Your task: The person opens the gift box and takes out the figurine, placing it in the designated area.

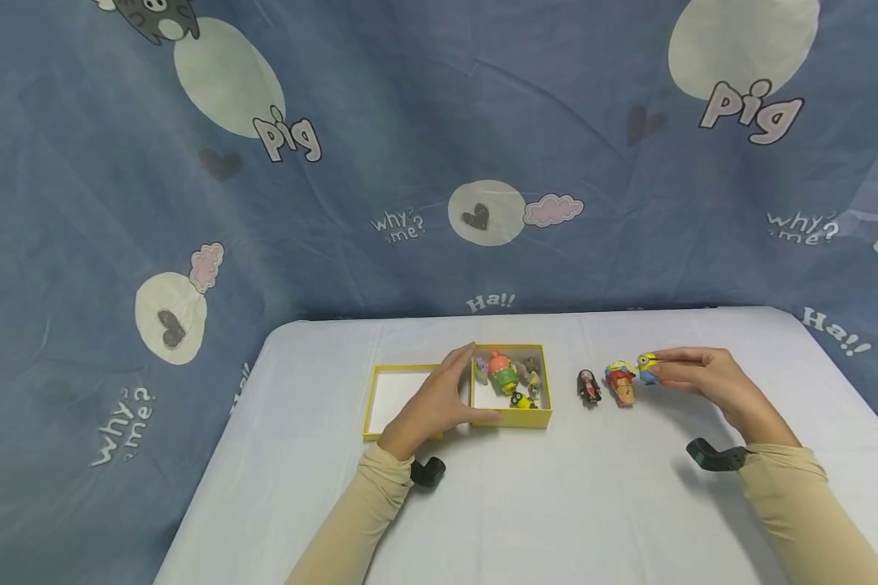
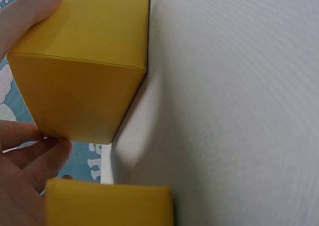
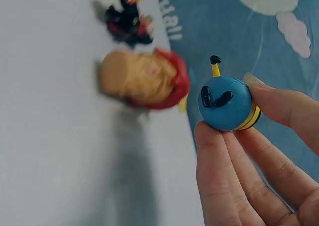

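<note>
My right hand (image 1: 724, 390) pinches a small blue-and-yellow minion figure (image 3: 224, 105) between thumb and fingertips. In the right wrist view it is held off the white cloth, its blue underside and black feet towards the camera. Just left of it lies a figure with a red top and tan base (image 1: 621, 385), and further left a dark red-and-black doll figure (image 1: 588, 387). My left hand (image 1: 433, 406) grips an open yellow box (image 1: 515, 419), thumb at the near wall and fingers at the far side. Inside the box lie several small toys, among them an orange-and-green figure (image 1: 502, 374).
A shallow yellow box lid (image 1: 369, 406) lies inner side up left of the box, partly behind my left hand. Everything stands on a table with a white cloth (image 1: 556, 504). A blue printed curtain (image 1: 380, 276) hangs behind the table's far edge.
</note>
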Demonstrator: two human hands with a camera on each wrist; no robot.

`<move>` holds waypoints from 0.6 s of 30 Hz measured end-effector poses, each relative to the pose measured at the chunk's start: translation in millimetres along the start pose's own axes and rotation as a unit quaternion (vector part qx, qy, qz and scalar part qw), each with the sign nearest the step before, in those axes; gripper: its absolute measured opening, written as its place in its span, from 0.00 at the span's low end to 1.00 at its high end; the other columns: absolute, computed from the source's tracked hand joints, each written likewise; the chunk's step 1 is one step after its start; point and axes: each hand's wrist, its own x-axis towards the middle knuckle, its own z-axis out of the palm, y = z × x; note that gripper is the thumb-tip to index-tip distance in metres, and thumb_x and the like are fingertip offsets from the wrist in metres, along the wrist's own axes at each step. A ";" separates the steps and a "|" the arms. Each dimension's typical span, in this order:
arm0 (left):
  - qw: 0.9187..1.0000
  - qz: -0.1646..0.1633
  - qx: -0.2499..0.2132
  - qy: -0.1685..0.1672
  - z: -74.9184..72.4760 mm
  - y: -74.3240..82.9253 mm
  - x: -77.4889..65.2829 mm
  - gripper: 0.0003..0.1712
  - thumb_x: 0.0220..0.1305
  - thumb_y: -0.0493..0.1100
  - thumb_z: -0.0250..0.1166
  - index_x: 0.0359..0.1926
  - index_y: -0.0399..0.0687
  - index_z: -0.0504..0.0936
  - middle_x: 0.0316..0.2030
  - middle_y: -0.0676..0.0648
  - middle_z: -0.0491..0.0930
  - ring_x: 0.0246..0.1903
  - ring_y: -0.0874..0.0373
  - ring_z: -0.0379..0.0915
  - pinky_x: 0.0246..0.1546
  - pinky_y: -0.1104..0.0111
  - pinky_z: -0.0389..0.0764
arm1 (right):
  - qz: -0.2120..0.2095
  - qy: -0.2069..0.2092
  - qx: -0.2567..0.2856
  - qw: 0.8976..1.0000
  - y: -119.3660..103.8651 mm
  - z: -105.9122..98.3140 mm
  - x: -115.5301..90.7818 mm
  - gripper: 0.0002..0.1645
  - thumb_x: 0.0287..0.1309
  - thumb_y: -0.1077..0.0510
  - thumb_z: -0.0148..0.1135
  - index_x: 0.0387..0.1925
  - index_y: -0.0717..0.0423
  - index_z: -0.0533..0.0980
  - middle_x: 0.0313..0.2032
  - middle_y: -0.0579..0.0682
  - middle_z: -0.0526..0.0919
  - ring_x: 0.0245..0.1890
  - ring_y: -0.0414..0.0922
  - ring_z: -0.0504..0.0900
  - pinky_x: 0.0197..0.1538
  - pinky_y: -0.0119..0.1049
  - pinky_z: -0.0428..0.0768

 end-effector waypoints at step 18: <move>1.000 -0.005 0.002 -0.002 0.0 -0.5 0.7 0.73 0.45 0.65 0.83 0.83 0.53 0.50 0.82 0.49 0.51 0.80 0.45 0.52 0.77 0.47 0.64 | 0.031 0.002 -0.051 0.998 21.9 -8.1 0.2 0.37 0.67 0.49 0.68 0.65 0.73 0.73 0.48 0.41 0.89 0.38 0.28 0.87 0.45 0.27 0.87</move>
